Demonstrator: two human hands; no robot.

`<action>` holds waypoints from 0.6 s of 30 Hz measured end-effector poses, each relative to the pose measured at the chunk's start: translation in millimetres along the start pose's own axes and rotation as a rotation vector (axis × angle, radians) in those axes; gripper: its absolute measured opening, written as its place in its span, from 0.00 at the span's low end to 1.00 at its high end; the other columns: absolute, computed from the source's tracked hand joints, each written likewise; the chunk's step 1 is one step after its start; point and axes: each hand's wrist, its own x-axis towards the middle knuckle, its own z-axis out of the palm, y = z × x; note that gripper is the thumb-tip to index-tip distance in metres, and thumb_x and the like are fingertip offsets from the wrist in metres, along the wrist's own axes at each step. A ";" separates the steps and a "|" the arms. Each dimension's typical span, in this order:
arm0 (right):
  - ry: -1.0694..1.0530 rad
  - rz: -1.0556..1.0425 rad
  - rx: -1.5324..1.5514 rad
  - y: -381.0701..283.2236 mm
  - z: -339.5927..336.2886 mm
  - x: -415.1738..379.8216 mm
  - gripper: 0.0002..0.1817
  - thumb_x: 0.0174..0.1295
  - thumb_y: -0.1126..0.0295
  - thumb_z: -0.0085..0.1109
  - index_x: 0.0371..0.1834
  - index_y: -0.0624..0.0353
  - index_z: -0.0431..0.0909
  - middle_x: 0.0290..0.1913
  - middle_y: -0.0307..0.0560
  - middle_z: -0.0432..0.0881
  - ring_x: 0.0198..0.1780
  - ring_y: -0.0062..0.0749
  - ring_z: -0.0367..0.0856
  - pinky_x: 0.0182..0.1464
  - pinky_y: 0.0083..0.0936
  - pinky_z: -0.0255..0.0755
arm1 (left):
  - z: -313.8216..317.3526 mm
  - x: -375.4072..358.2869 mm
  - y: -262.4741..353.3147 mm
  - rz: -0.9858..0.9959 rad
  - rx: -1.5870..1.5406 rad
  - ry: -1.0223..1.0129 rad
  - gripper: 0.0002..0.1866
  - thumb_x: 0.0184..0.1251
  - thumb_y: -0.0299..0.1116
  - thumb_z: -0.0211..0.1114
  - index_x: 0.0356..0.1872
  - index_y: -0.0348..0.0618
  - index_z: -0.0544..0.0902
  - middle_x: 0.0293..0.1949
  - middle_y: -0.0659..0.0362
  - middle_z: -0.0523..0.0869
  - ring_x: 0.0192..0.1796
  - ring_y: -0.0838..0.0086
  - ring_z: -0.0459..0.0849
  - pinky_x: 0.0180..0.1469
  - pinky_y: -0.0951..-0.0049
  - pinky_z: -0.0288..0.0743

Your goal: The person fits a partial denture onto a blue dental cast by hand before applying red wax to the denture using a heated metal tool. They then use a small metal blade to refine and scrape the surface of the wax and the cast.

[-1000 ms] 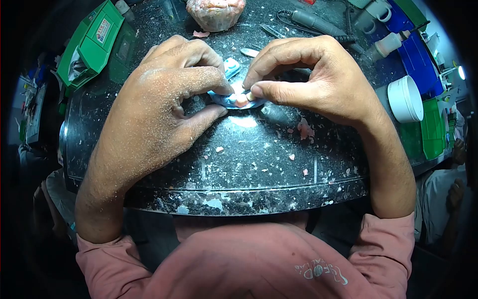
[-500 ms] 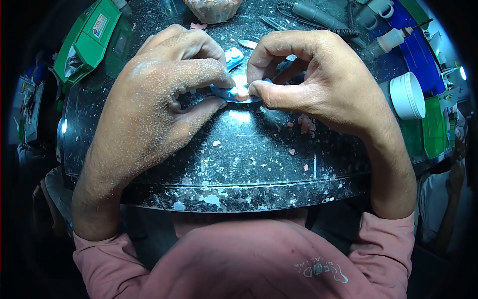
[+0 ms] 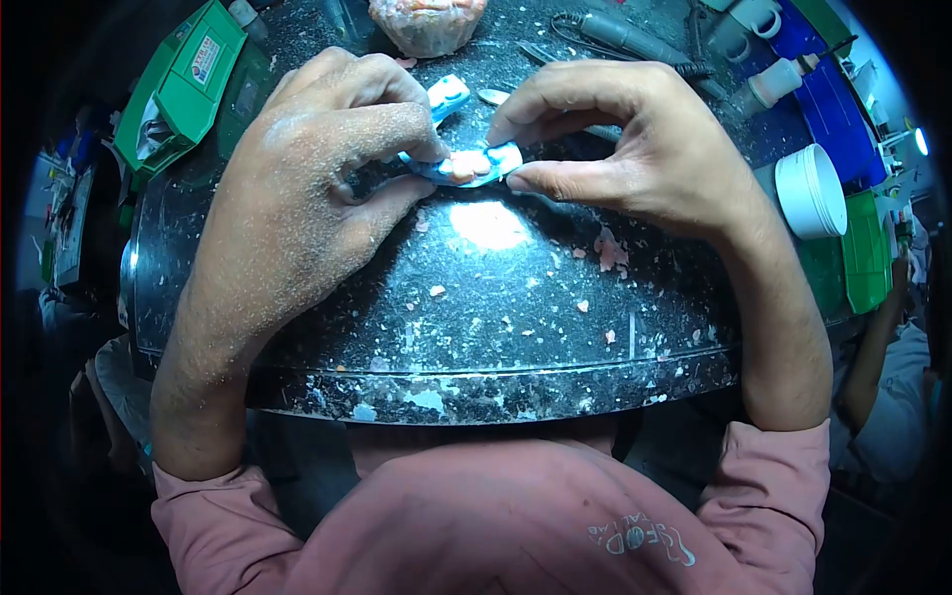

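Near the middle of the bench, a blue-and-white dental model (image 3: pixel 478 167) with pale, tooth-like shapes along its front is held up between my hands. My left hand (image 3: pixel 317 178), coated in white dust, pinches its left end between thumb and fingers. My right hand (image 3: pixel 635 149) has its thumb and index finger at either side of the right end, thumb tip at the near edge and index tip at the far edge. Just behind lies another blue-and-white piece (image 3: pixel 448 95), partly hidden by my left fingers.
A dusty, bowl-shaped container (image 3: pixel 428 25) stands at the back. A grey handpiece (image 3: pixel 625 35) with a coiled cord lies at back right. White tub (image 3: pixel 811 190) and green bin (image 3: pixel 866 253) are at right, another green bin (image 3: pixel 188 84) at left. Pink scraps (image 3: pixel 609 250) litter the dark bench (image 3: pixel 476 317).
My right thumb has slid off the tooth shapes toward the right end, and its fingers have spread wider. More of the dental model shows, slightly higher. My left hand keeps its pinch.
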 end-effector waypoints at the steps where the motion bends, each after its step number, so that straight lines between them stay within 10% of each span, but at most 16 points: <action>1: 0.035 -0.012 0.018 1.2 1.9 -0.3 0.15 0.56 0.72 0.69 0.47 0.62 0.83 0.44 0.44 0.84 0.47 0.28 0.84 0.54 0.24 0.78 | 0.1 -0.6 -0.8 -0.011 -0.003 0.012 0.12 0.44 0.20 0.73 0.34 0.42 0.86 0.38 0.60 0.82 0.47 0.69 0.79 0.48 0.70 0.73; 4: 0.143 -0.067 0.127 -0.9 5.4 2.3 0.15 0.55 0.76 0.69 0.46 0.65 0.82 0.44 0.46 0.84 0.47 0.30 0.83 0.53 0.25 0.80 | -7.0 3.4 -2.0 0.027 0.042 0.116 0.19 0.45 0.21 0.70 0.43 0.43 0.84 0.49 0.56 0.79 0.56 0.66 0.76 0.60 0.66 0.69; 6: 0.329 -0.235 0.149 -8.8 3.0 3.1 0.16 0.53 0.80 0.70 0.45 0.70 0.82 0.44 0.50 0.83 0.48 0.32 0.83 0.53 0.25 0.79 | -5.6 4.0 -1.4 -0.023 -0.306 0.318 0.40 0.47 0.22 0.68 0.67 0.35 0.65 0.62 0.48 0.73 0.68 0.62 0.70 0.71 0.62 0.61; 10: 0.551 -0.494 -0.013 -27.5 12.7 1.5 0.19 0.45 0.80 0.76 0.42 0.69 0.81 0.41 0.53 0.84 0.44 0.35 0.84 0.46 0.27 0.79 | -8.7 5.7 14.3 -0.339 -1.432 0.272 0.36 0.63 0.31 0.62 0.69 0.25 0.57 0.62 0.40 0.73 0.65 0.59 0.75 0.70 0.61 0.66; 18: 0.691 -0.682 -0.303 -37.5 16.4 -1.3 0.29 0.43 0.73 0.79 0.50 0.57 0.77 0.42 0.43 0.81 0.42 0.31 0.81 0.41 0.22 0.77 | -4.3 -3.6 22.6 -0.283 -1.748 0.250 0.28 0.61 0.23 0.63 0.64 0.34 0.68 0.57 0.47 0.78 0.59 0.60 0.80 0.63 0.59 0.74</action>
